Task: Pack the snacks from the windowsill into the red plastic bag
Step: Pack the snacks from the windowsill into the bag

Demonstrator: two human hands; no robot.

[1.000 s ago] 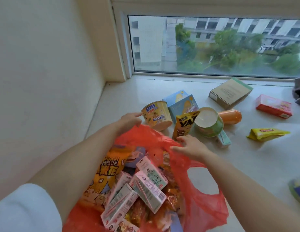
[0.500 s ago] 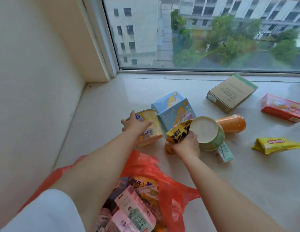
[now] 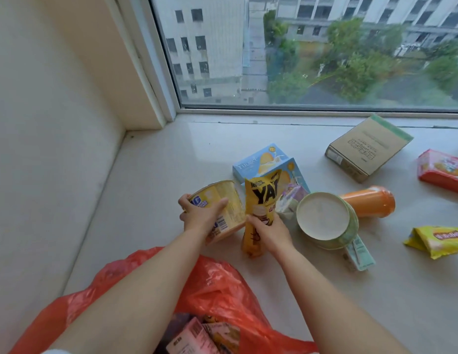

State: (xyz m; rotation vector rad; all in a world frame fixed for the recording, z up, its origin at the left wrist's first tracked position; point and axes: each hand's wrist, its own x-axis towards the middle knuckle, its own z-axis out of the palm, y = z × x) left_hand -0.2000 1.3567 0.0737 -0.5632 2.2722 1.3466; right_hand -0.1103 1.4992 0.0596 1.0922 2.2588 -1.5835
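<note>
we saw the left hand [image 3: 202, 215] grasping the tilted yellow cup [image 3: 222, 208], the right hand [image 3: 270, 232] gripping the upright yellow pouch [image 3: 261, 200], both on the windowsill [image 3: 171, 175]. the red plastic bag [image 3: 217, 290] lay nearest us, partly cut off, contents mostly hidden by the arms.

Beyond both hands, a wide window [image 3: 312, 52] looks down on grey apartment buildings [image 3: 205, 47] and green trees [image 3: 355, 65]. A cream wall [image 3: 44, 123] rises left of the left hand.
</note>
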